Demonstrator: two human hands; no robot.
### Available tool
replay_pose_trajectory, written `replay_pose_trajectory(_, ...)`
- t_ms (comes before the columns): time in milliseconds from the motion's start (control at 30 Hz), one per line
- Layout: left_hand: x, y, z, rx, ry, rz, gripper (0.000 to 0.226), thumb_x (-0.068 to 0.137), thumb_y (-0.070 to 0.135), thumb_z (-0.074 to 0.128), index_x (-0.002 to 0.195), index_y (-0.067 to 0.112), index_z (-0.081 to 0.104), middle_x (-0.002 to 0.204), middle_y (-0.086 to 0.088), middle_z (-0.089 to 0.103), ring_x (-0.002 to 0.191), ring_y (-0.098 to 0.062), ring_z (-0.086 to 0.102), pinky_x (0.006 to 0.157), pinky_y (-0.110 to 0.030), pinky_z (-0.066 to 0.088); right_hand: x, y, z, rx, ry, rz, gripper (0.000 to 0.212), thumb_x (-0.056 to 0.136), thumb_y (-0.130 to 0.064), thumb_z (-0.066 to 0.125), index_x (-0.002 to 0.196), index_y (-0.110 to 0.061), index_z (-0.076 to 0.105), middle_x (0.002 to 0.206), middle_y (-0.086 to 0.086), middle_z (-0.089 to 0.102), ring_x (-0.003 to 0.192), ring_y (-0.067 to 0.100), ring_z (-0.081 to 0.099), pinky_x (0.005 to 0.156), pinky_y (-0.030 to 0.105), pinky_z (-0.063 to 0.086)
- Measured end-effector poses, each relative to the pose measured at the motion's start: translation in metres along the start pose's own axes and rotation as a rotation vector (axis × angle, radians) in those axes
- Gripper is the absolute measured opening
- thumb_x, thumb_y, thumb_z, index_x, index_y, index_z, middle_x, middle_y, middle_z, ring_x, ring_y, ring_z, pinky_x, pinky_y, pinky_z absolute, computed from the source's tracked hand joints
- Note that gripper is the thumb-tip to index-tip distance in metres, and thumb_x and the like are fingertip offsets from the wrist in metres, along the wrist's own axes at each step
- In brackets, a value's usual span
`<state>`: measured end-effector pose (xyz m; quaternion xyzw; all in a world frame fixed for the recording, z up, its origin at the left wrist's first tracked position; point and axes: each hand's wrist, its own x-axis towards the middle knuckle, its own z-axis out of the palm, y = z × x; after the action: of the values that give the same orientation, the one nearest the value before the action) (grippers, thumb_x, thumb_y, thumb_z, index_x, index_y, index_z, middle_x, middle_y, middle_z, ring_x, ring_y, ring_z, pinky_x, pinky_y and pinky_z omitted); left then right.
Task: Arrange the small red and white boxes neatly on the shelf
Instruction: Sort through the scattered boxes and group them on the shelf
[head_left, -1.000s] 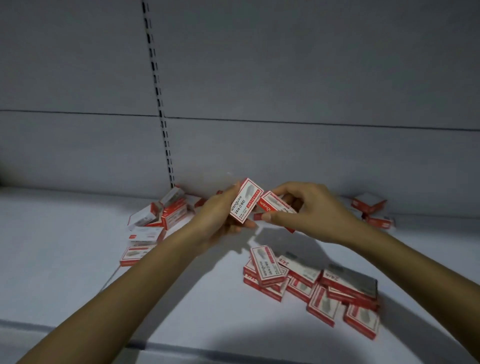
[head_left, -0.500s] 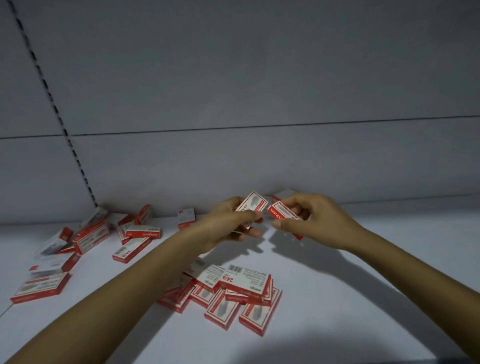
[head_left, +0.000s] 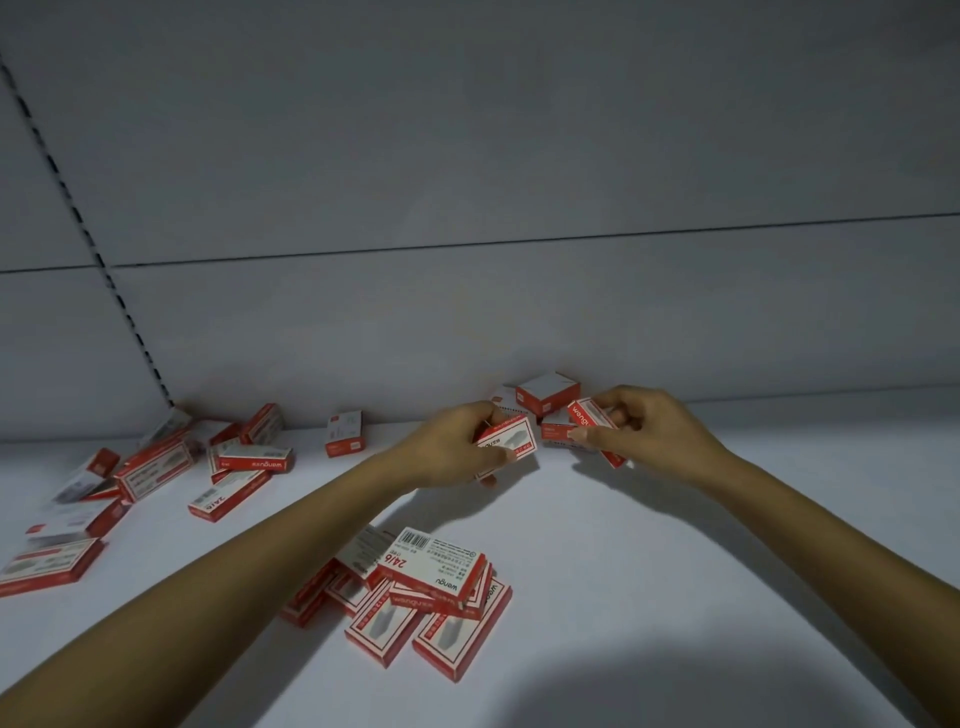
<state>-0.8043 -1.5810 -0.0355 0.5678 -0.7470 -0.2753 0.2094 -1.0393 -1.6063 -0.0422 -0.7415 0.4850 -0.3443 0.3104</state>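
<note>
My left hand (head_left: 451, 451) grips a small red and white box (head_left: 511, 444) just above the white shelf (head_left: 649, 597), near the back wall. Close to its right, my right hand (head_left: 636, 426) pinches another red and white box (head_left: 589, 415), tilted. Behind both hands, a few boxes (head_left: 548, 397) sit against the wall. A loose pile of several boxes (head_left: 421, 592) lies nearer to me, below my left forearm. More boxes (head_left: 156, 478) are scattered across the left of the shelf, and one stands alone (head_left: 344, 434).
The grey back panel (head_left: 519, 208) rises behind the shelf, with a slotted upright (head_left: 111, 291) at the left. The right part of the shelf is bare white surface.
Both hands have carried their boxes toward the back wall and lower, close to the boxes lying there. The view has swung right, so the scattered boxes sit further left.
</note>
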Motion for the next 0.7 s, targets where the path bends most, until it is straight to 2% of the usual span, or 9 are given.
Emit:
replay_pose_trajectory(133,0.001,-0.005,0.001,-0.069,0.019,-0.015,0.018,0.092,0.019,0.059,0.108,0.018,0.053,0.099,0.004,0.06,0.077,-0.014,0.07,0.066,-0.029,0.058,0.005,-0.003,0.005,-0.023,-0.02,-0.038,0.025,0.075,-0.036,0.077,0.095,-0.029,0.063,0.079,-0.009,0.069,0.063,-0.004,0.064,0.056,0.01,0.045)
replay_pose_trajectory(233,-0.003,-0.01,-0.004,-0.086,0.079,0.012,0.016,0.089,0.022,0.064,0.104,0.022,0.058,0.099,0.005,0.065,0.083,-0.014,0.069,0.075,-0.038,0.058,0.005,-0.009,0.012,-0.084,-0.002,-0.122,0.03,0.074,-0.036,0.079,0.1,-0.032,0.064,0.085,-0.014,0.069,0.069,-0.007,0.062,0.058,0.008,0.045)
replay_pose_trajectory(300,-0.013,-0.012,-0.008,-0.079,0.134,0.066,0.016,0.087,0.023,0.066,0.102,0.027,0.06,0.099,0.01,0.067,0.087,-0.008,0.066,0.077,-0.035,0.057,0.001,-0.018,0.016,-0.081,0.007,-0.224,0.036,0.074,-0.033,0.08,0.106,-0.032,0.063,0.092,-0.016,0.069,0.076,-0.007,0.062,0.062,0.01,0.045)
replay_pose_trajectory(400,-0.038,-0.011,-0.018,-0.112,0.15,0.205,0.021,0.085,0.019,0.068,0.103,0.028,0.061,0.097,0.013,0.068,0.089,-0.002,0.064,0.078,-0.023,0.053,-0.011,-0.031,0.023,-0.119,-0.001,-0.435,0.045,0.073,-0.032,0.078,0.115,-0.029,0.063,0.105,-0.013,0.065,0.095,0.002,0.058,0.077,0.018,0.046)
replay_pose_trajectory(467,-0.057,-0.016,-0.026,-0.109,0.16,0.219,0.022,0.084,0.02,0.068,0.105,0.027,0.061,0.1,0.011,0.068,0.093,-0.004,0.064,0.081,-0.022,0.052,-0.023,-0.04,0.03,-0.153,-0.054,-0.503,0.05,0.074,-0.031,0.078,0.121,-0.033,0.059,0.107,-0.021,0.059,0.101,-0.001,0.052,0.081,0.011,0.042)
replay_pose_trajectory(533,-0.071,-0.023,-0.032,-0.142,0.175,0.163,0.029,0.084,0.022,0.067,0.111,0.027,0.06,0.105,0.009,0.067,0.095,-0.007,0.064,0.081,-0.027,0.055,-0.036,-0.048,0.04,-0.164,-0.118,-0.489,0.051,0.076,-0.035,0.076,0.123,-0.038,0.056,0.105,-0.028,0.055,0.1,-0.004,0.052,0.076,0.01,0.042)
replay_pose_trajectory(600,-0.081,-0.031,-0.033,-0.189,0.192,0.095,0.036,0.084,0.023,0.066,0.117,0.033,0.054,0.108,0.006,0.066,0.096,-0.009,0.065,0.079,-0.031,0.057,-0.045,-0.053,0.051,-0.16,-0.175,-0.412,0.044,0.076,-0.044,0.072,0.117,-0.041,0.056,0.099,-0.029,0.057,0.093,-0.007,0.056,0.068,0.012,0.046)
replay_pose_trajectory(700,-0.089,-0.039,-0.028,-0.176,0.194,0.037,0.035,0.087,0.027,0.063,0.118,0.036,0.052,0.108,0.008,0.065,0.093,-0.007,0.066,0.075,-0.026,0.057,-0.051,-0.052,0.063,-0.114,-0.227,-0.279,0.036,0.073,-0.053,0.068,0.104,-0.039,0.059,0.089,-0.026,0.062,0.08,-0.006,0.062,0.06,0.013,0.051)
